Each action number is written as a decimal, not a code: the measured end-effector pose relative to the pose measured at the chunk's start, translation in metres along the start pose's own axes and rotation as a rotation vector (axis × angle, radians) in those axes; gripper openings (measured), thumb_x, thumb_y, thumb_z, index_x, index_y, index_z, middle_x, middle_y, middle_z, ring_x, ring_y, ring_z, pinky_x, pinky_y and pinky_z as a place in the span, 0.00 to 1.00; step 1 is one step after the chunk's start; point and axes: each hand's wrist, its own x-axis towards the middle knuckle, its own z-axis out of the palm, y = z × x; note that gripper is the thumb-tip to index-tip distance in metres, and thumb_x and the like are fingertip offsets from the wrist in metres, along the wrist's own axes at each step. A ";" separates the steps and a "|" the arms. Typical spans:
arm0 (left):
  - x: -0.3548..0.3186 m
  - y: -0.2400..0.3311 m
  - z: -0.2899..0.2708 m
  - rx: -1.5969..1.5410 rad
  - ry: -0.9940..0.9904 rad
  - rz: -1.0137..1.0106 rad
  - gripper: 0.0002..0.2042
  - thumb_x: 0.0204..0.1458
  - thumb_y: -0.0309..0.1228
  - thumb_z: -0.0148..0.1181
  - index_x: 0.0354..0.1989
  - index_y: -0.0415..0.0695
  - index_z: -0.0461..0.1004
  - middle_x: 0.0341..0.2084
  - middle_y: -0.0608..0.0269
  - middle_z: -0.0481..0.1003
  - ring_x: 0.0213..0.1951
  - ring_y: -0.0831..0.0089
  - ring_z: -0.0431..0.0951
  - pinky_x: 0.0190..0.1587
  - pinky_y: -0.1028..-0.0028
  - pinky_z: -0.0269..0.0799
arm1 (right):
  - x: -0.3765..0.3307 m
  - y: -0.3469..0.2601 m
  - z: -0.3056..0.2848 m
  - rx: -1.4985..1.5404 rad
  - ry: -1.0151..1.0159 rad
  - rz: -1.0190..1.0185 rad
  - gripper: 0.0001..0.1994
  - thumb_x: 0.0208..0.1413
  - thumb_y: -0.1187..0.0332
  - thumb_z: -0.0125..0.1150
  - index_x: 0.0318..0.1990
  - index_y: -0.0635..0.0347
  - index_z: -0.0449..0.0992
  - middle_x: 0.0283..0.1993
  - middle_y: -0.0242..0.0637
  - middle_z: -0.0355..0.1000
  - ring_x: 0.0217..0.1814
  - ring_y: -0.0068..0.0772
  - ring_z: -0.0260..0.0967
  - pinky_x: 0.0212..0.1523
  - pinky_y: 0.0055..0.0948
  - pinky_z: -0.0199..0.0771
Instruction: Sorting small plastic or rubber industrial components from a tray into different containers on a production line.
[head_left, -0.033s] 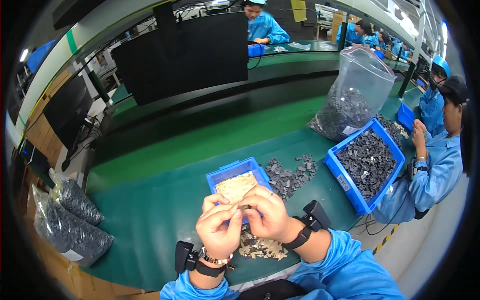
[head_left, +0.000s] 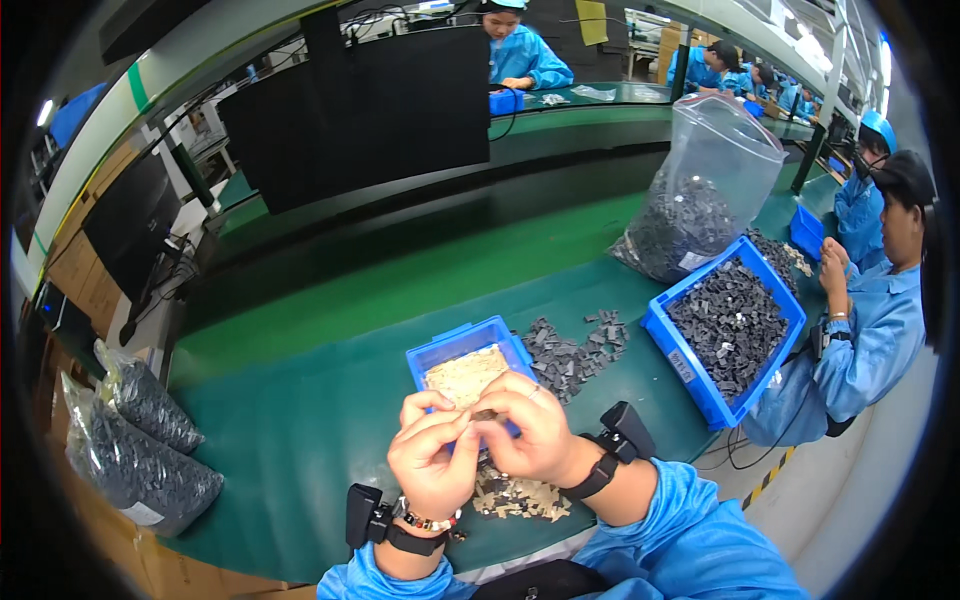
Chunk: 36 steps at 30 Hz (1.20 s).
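Both hands meet above the near edge of the desk [head_left: 290,430], fingertips nearly touching. The left hand [head_left: 432,462] and the right hand [head_left: 528,432] pinch a small dark piece [head_left: 486,414] between thumbs and fingers; its exact shape is too small to tell. The held piece is over the near side of a small blue tray [head_left: 465,336], which contains cream-coloured pieces [head_left: 466,373]. Nearer the desk's near edge, partly below the wrists, lies a mixed heap of cream and dark pieces [head_left: 530,497]. Flat dark grey pieces [head_left: 562,362] are scattered just right of the tray. Toward the desk's right edge sits a larger blue bin [head_left: 690,385], tilted in view and filled with dark pieces [head_left: 728,330]. Behind it, toward the far right corner, stands an open clear bag [head_left: 690,220] partly filled with similar pieces. Two filled clear bags [head_left: 150,485] lean together at the desk's left edge. Beyond the bin, at the right edge, sits a co-worker [head_left: 865,350] in blue.
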 end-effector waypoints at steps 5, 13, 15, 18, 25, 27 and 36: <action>0.002 -0.003 0.000 0.064 -0.043 -0.028 0.08 0.46 0.19 0.65 0.36 0.39 0.82 0.29 0.59 0.81 0.39 0.62 0.73 0.44 0.66 0.68 | 0.001 0.007 -0.005 0.106 0.007 0.108 0.06 0.50 0.78 0.61 0.37 0.67 0.73 0.33 0.42 0.71 0.32 0.36 0.71 0.32 0.31 0.72; 0.008 -0.007 -0.010 0.079 -0.030 -0.081 0.07 0.54 0.21 0.57 0.38 0.36 0.79 0.27 0.62 0.78 0.45 0.65 0.68 0.53 0.64 0.62 | 0.027 0.042 -0.086 1.784 0.824 0.291 0.25 0.68 0.51 0.37 0.19 0.53 0.62 0.19 0.27 0.53 0.22 0.23 0.51 0.29 0.27 0.52; 0.008 -0.009 -0.008 0.063 -0.012 -0.092 0.06 0.54 0.20 0.57 0.38 0.36 0.79 0.27 0.61 0.78 0.45 0.65 0.68 0.52 0.65 0.62 | 0.022 0.053 -0.093 1.839 0.851 0.287 0.27 0.69 0.50 0.32 0.17 0.52 0.60 0.16 0.26 0.51 0.19 0.22 0.48 0.28 0.27 0.51; 0.006 -0.015 -0.013 0.060 0.000 -0.112 0.07 0.54 0.20 0.57 0.39 0.34 0.78 0.31 0.59 0.78 0.46 0.65 0.69 0.53 0.66 0.63 | 0.020 0.055 -0.088 1.838 0.793 0.387 0.28 0.69 0.49 0.31 0.16 0.52 0.59 0.15 0.27 0.49 0.18 0.23 0.47 0.27 0.26 0.50; 0.007 -0.041 -0.018 0.104 -0.015 -0.470 0.26 0.47 0.13 0.53 0.59 0.36 0.67 0.60 0.52 0.65 0.60 0.66 0.66 0.60 0.70 0.62 | 0.024 0.031 -0.076 0.810 0.069 0.649 0.23 0.65 0.57 0.50 0.17 0.58 0.68 0.15 0.30 0.61 0.18 0.20 0.55 0.22 0.23 0.56; 0.013 -0.038 -0.009 -0.250 0.077 -0.738 0.29 0.43 0.09 0.44 0.60 0.33 0.66 0.59 0.48 0.66 0.61 0.63 0.65 0.62 0.69 0.61 | 0.023 0.021 -0.082 0.518 -0.266 0.750 0.18 0.60 0.61 0.59 0.20 0.62 0.75 0.17 0.30 0.68 0.21 0.16 0.62 0.23 0.21 0.61; 0.020 -0.043 -0.027 -0.187 0.286 -0.726 0.32 0.39 0.09 0.43 0.59 0.31 0.65 0.57 0.51 0.68 0.59 0.66 0.68 0.60 0.71 0.62 | 0.013 0.012 -0.045 -0.274 -1.139 0.440 0.11 0.45 0.65 0.69 0.36 0.58 0.81 0.24 0.40 0.75 0.29 0.43 0.74 0.30 0.35 0.72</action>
